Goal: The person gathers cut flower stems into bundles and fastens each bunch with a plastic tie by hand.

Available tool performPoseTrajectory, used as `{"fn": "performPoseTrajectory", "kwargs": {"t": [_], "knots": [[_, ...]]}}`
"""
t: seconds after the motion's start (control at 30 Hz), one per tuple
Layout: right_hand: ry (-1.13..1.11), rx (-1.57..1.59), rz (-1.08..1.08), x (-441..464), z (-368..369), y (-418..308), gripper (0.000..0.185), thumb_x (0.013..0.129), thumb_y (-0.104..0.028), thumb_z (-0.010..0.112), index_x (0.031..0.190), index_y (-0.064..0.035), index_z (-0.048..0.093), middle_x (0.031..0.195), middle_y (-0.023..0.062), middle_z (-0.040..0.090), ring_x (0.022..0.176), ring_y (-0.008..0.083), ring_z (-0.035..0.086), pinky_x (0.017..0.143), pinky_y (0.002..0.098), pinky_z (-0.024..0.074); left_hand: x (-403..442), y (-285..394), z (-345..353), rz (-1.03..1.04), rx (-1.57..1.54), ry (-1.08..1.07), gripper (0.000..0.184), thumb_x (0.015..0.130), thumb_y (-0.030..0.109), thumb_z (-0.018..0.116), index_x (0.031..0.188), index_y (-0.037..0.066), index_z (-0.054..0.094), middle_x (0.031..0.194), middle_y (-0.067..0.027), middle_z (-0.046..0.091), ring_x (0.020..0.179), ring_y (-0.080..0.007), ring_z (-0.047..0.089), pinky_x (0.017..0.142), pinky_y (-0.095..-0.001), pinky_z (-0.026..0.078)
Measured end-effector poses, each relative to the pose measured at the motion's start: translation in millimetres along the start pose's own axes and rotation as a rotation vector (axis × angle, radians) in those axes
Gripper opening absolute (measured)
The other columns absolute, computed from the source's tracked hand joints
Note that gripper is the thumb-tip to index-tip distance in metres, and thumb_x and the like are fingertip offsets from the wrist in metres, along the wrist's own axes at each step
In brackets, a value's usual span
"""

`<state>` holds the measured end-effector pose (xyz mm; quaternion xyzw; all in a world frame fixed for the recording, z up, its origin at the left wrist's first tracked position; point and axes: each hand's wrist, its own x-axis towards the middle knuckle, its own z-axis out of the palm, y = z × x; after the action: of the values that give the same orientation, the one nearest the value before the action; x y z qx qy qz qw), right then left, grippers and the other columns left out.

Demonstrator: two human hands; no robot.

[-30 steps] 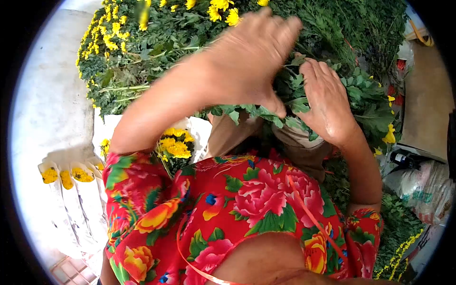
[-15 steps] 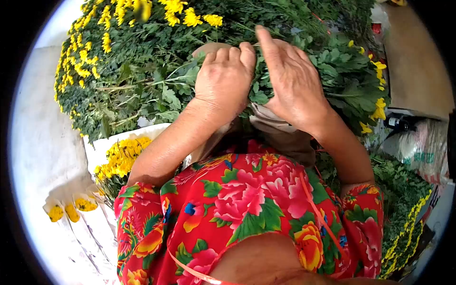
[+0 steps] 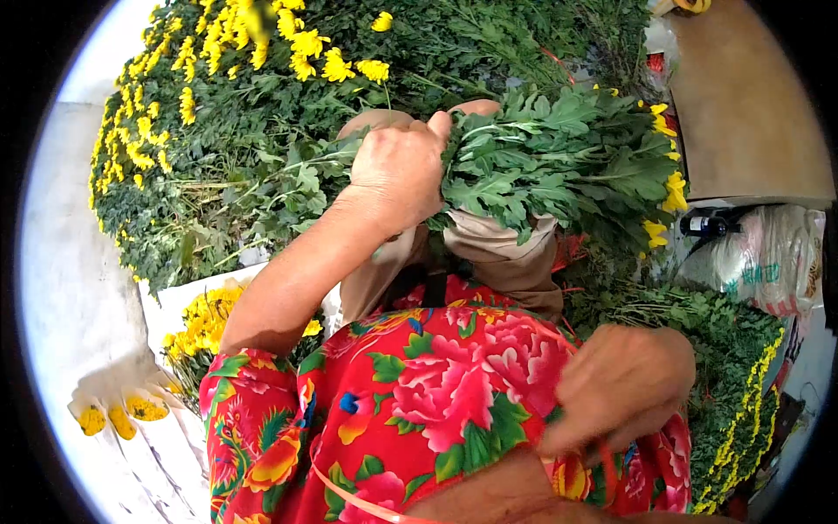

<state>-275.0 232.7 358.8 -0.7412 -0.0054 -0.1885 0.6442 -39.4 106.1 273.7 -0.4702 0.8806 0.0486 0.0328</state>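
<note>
My left hand (image 3: pixel 397 170) is wrapped round the stems of a leafy chrysanthemum bunch (image 3: pixel 559 148). The bunch lies sideways over my knees (image 3: pixel 497 236), its yellow blooms to the right and leafy stem ends out to the left. In front of my chest, my right hand (image 3: pixel 624 384) is curled and somewhat blurred, its fingertips turned toward my body. A thin pink-red ribbon (image 3: pixel 554 334) hangs down my flowered red top and passes behind that hand. Whether the fingers pinch the ribbon is hidden.
A large heap of yellow chrysanthemums (image 3: pixel 218 131) spreads ahead and left. White-wrapped bunches (image 3: pixel 161 445) stand at lower left, beside an open-topped yellow bunch (image 3: pixel 205 319). More flowers (image 3: pixel 742 419) lie at right, near a plastic bag (image 3: pixel 768 262), a dark bottle (image 3: pixel 707 226) and a brown board (image 3: pixel 751 105).
My right hand has left the bunch and come back to my chest over the ribbon. The left hand stays on the stems, now closed more tightly, and more of the leaves show.
</note>
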Motion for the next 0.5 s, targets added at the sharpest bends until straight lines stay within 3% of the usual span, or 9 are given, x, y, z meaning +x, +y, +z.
{"fn": "performPoseTrajectory", "kwargs": {"t": [0.03, 0.07, 0.13, 0.17, 0.23, 0.27, 0.4, 0.43, 0.5], "knots": [[0.034, 0.015, -0.016, 2, -3, -3, 0.063, 0.088, -0.045, 0.063, 0.131, -0.0001, 0.051, 0.107, 0.0215, 0.066, 0.089, 0.0339, 0.067, 0.073, 0.0413, 0.0550, -1, -1, 0, 0.003, -0.016, -0.005, 0.066, 0.063, 0.016, 0.076, 0.117, 0.004, 0.041, 0.092, -0.0160, 0.062, 0.088, -0.0345, 0.064, 0.076, -0.0426, 0.052], [-0.321, -0.101, 0.125, 18, -26, -20, 0.050, 0.088, -0.037, 0.063, 0.123, -0.0025, 0.057, 0.097, 0.0195, 0.067, 0.082, 0.0325, 0.067, 0.071, 0.0392, 0.0548, -1, 0, -3, 0.009, -0.022, -0.003, 0.066, 0.063, 0.016, 0.076, 0.117, 0.004, 0.041, 0.092, -0.0160, 0.062, 0.088, -0.0345, 0.064, 0.076, -0.0426, 0.052], [-0.666, -0.217, 0.275, 10, -30, -22, 0.036, 0.088, -0.030, 0.064, 0.115, -0.0050, 0.064, 0.086, 0.0174, 0.068, 0.075, 0.0311, 0.067, 0.068, 0.0370, 0.0545, 0, 2, -13, -0.021, -0.020, -0.073, 0.048, 0.064, 0.013, 0.074, 0.102, 0.002, 0.046, 0.088, -0.0159, 0.066, 0.088, -0.0316, 0.067, 0.077, -0.0397, 0.054], [-0.187, -0.226, 0.233, -18, -15, -4, 0.027, 0.087, -0.025, 0.064, 0.105, -0.0056, 0.066, 0.076, 0.0127, 0.066, 0.067, 0.0278, 0.063, 0.064, 0.0349, 0.0522, 2, -1, -12, -0.013, 0.012, -0.075, 0.051, 0.065, 0.018, 0.076, 0.104, 0.003, 0.045, 0.087, -0.0157, 0.066, 0.088, -0.0320, 0.067, 0.076, -0.0406, 0.054], [0.556, -0.139, 0.486, -37, -4, 10, 0.016, 0.085, -0.020, 0.065, 0.089, -0.0046, 0.067, 0.065, 0.0047, 0.060, 0.056, 0.0197, 0.056, 0.057, 0.0307, 0.0457, 2, -12, -16, 0.004, 0.037, -0.028, 0.063, 0.066, 0.026, 0.078, 0.116, -0.001, 0.050, 0.086, -0.0150, 0.066, 0.086, -0.0300, 0.067, 0.077, -0.0398, 0.055], [0.820, -0.041, 0.792, -41, -5, 13, 0.016, 0.084, -0.019, 0.066, 0.082, -0.0031, 0.066, 0.064, 0.0014, 0.057, 0.053, 0.0149, 0.051, 0.054, 0.0288, 0.0416, 0, -16, -26, -0.024, 0.056, -0.056, 0.068, 0.066, 0.028, 0.079, 0.120, -0.003, 0.051, 0.086, -0.0148, 0.066, 0.086, -0.0290, 0.067, 0.078, -0.0391, 0.055], [1.494, -0.315, 1.209, -150, -35, 85, 0.026, 0.088, -0.025, 0.062, 0.081, -0.0002, 0.063, 0.064, -0.0009, 0.056, 0.055, 0.0110, 0.045, 0.054, 0.0277, 0.0369, -1, -64, -56, 0.005, -0.469, 0.148, 0.043, 0.069, 0.025, 0.077, 0.105, 0.002, 0.067, 0.090, -0.0155, 0.071, 0.083, -0.0259, 0.069, 0.080, -0.0363, 0.054], [1.501, -0.314, 1.207, -158, -46, 101, 0.026, 0.088, -0.025, 0.062, 0.081, -0.0002, 0.063, 0.064, -0.0009, 0.056, 0.055, 0.0110, 0.045, 0.054, 0.0277, 0.0369, -3, -61, -75, 0.074, -0.607, 0.137, 0.038, 0.071, 0.020, 0.075, 0.103, 0.003, 0.068, 0.090, -0.0140, 0.071, 0.081, -0.0226, 0.068, 0.079, -0.0355, 0.054], [1.506, -0.937, 1.152, -167, -72, 125, 0.029, 0.089, -0.029, 0.061, 0.084, -0.0006, 0.064, 0.061, 0.0013, 0.056, 0.053, 0.0127, 0.046, 0.054, 0.0311, 0.0393, -6, -51, -105, 0.106, -0.786, 0.016, 0.034, 0.070, 0.004, 0.071, 0.103, 0.000, 0.067, 0.096, -0.0071, 0.070, 0.085, -0.0138, 0.062, 0.080, -0.0309, 0.052]]}}
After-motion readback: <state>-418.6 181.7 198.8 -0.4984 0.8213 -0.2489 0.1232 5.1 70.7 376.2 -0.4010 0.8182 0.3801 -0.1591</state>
